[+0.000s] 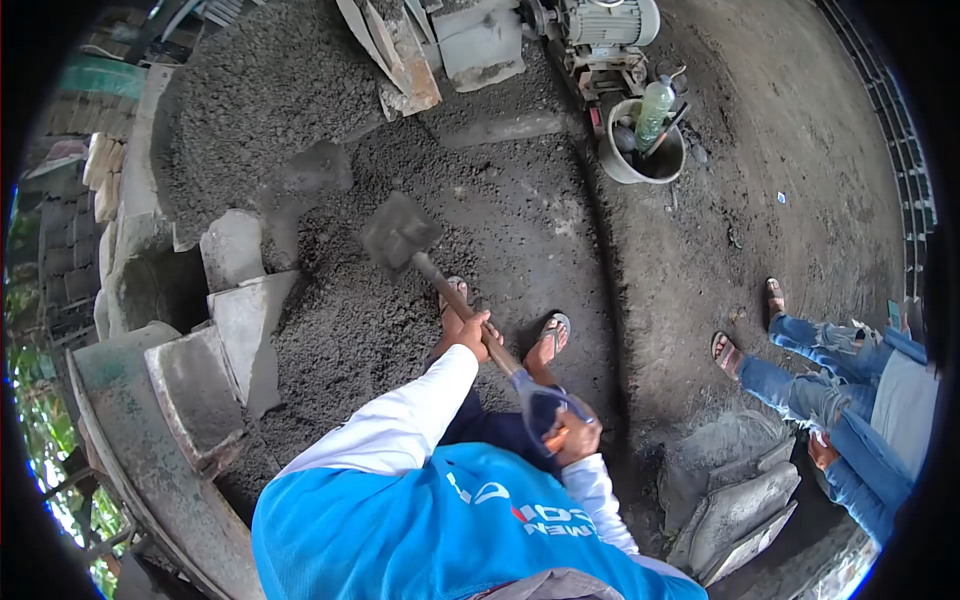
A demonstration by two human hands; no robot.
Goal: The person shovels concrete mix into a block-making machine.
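Observation:
My left hand (478,335) is wrapped round the wooden shaft of a shovel (402,234). My right hand (577,437) grips the shovel's blue-grey handle at its rear end, close to my body. The shovel slants up and to the left, and its slightly blurred flat blade is over dark, damp, crumbly mix (345,340). More of this mix is heaped in a large pile (260,110) at the upper left. My sandalled feet stand on the ground either side of the shaft.
Curved metal plates (200,390) stand along the left. A motor (610,22) sits at the top, above a bucket (640,172) holding a green-tinted bottle (654,108). On the right a person (840,385) in torn jeans sits near stacked slabs (735,520).

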